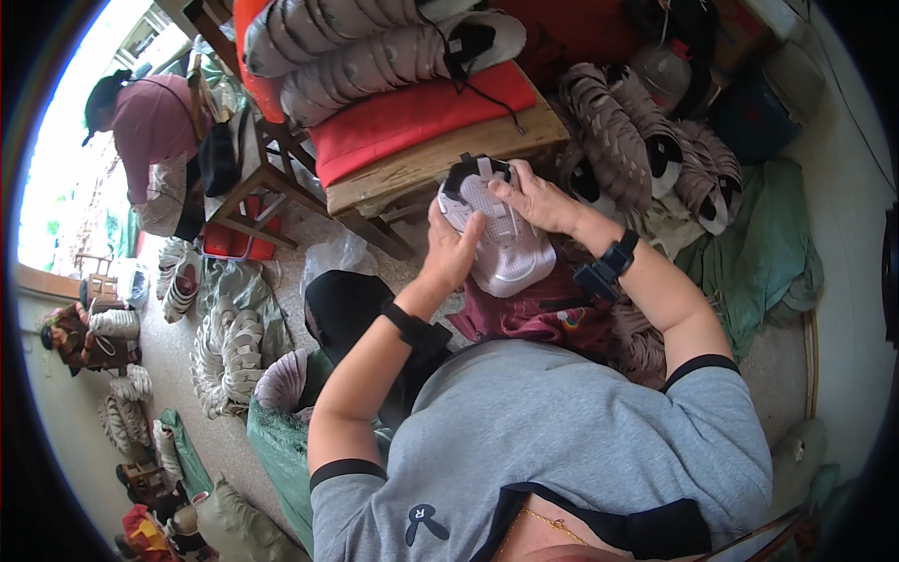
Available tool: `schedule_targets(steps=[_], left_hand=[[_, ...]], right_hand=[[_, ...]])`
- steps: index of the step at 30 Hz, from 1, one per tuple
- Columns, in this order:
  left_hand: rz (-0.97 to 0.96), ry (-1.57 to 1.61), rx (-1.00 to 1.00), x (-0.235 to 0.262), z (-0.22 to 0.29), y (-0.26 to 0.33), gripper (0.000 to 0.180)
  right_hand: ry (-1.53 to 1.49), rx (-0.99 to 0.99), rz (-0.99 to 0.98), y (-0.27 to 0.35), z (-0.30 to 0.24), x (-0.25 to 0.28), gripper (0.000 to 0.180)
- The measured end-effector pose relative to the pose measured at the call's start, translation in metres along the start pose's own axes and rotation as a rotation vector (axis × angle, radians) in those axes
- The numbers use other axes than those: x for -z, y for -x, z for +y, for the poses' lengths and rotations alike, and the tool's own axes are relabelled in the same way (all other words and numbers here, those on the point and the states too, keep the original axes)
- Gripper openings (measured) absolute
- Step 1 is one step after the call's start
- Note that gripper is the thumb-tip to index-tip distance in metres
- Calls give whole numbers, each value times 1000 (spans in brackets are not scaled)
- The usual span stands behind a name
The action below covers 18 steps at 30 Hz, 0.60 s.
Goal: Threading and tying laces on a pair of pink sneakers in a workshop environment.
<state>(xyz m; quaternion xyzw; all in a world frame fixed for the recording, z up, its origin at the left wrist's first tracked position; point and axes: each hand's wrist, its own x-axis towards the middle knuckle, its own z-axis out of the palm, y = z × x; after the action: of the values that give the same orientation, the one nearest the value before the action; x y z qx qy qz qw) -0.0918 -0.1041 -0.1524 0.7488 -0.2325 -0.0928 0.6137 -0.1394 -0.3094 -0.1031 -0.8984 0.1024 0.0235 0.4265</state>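
Observation:
Between my two hands is a pale pinkish-white shoe upper [510,255], its rounded toe toward me and its black-lined opening away from me. My left hand [453,245] grips its left side, thumb lying on the mesh. On the other side, my right hand [541,199] holds the edge near the opening, with the thumb pressed on the tongue area. Both hands are closed on it. Below the upper, a maroon cloth [496,318] lies over my lap.
A wooden table [449,164] just ahead bears a red cloth [393,126] and stacked grey uppers [365,80]. More nested uppers [609,140] stand at right beside green sacking [758,244]. Curled stacks of white uppers [228,361] lie on the left floor. Another person [154,131] bends over at far left.

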Motion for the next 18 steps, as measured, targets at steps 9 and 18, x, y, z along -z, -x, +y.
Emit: schedule_targets(steps=[9, 18], left_hand=[[-7, -489, -360, 32, 24, -43, 54], [25, -207, -163, 24, 6, -53, 19]], right_hand=[[-466, -268, 4, 72, 89, 91, 43], [-350, -875, 39, 216, 216, 82, 32]])
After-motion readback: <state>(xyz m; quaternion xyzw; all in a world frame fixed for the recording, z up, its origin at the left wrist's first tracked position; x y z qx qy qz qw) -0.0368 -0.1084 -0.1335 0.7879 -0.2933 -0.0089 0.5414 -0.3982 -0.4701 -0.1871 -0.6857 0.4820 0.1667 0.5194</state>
